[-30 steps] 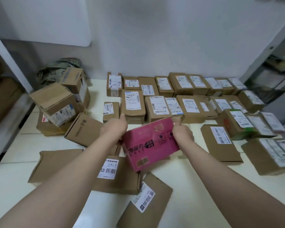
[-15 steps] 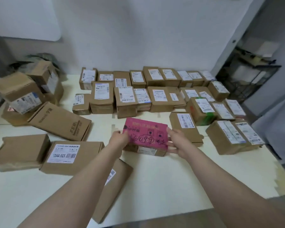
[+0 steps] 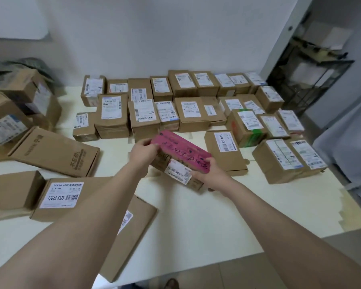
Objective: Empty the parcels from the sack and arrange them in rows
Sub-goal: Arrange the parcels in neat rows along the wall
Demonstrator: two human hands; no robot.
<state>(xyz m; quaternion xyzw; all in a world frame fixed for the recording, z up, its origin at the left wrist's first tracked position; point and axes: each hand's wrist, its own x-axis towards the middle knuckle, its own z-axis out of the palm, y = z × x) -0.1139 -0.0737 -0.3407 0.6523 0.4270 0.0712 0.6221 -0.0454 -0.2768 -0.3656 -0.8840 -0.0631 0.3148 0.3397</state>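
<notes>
While both hands have hold of it, the pink-topped parcel point(image 3: 179, 150) sits over the middle of the cream table point(image 3: 196, 222), tilted, left end higher; can't tell if its low right corner touches the top. Left hand point(image 3: 143, 152) pinches the far-left end, fingers curled over the pink face. Right hand point(image 3: 212, 176) grips the near-right end, thumb on the pink face, other fingers wrapped under and mostly hidden. Pink face carries dark handwriting; the brown side facing the camera has a white barcode label point(image 3: 178, 171). Just right of the parcel lies a flat labelled box point(image 3: 225, 151). Behind are two tidy rows of labelled cartons: back row point(image 3: 183, 81) against the wall, second row point(image 3: 191, 110) directly in front of it, plus more cartons point(image 3: 288, 157) down the right edge. Left side is unsorted: a loose pile of boxes point(image 3: 19, 101) with the greenish sack point(image 3: 32, 63) behind it, a large printed flat box point(image 3: 54, 152), a flat box marked 12V4A-5525 point(image 3: 61, 195), and another flat parcel point(image 3: 138, 224) partly under the left forearm. Dark wire rack point(image 3: 313, 80) stands off the table's right.
</notes>
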